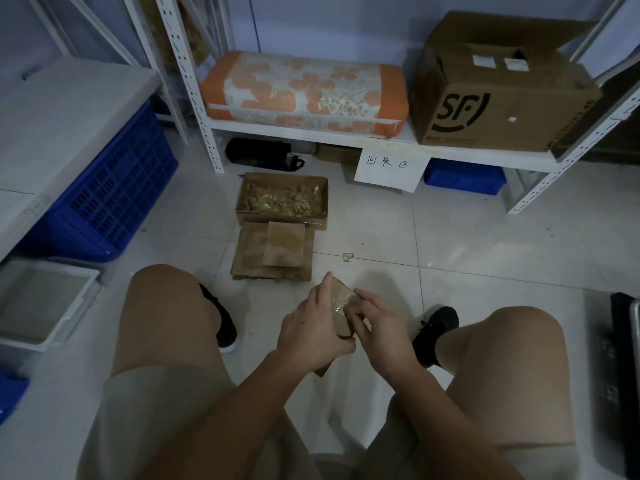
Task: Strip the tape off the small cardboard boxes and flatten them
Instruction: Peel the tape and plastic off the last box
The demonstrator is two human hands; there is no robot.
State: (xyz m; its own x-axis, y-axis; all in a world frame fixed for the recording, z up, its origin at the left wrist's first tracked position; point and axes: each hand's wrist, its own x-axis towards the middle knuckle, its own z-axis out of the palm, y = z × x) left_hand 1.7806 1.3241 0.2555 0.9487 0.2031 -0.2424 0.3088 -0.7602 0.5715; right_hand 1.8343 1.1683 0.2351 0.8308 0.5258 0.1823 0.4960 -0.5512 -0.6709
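Hands (313, 327) (379, 323) around box (341, 308) edges

Matt brown cardboard box (341, 315) wrapped in glossy clear tape (341, 301). Flattened cardboard stack (273, 251) looks rough and matt. Smooth glossy floor tiles (485, 244). Left, a blue plastic crate (114, 195); far, painted metal shelving (311, 131).

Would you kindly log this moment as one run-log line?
step: stripping tape | left hand: holds small box | right hand: pinches tape on box | flattened boxes: stacked on floor | tape scraps: in open carton
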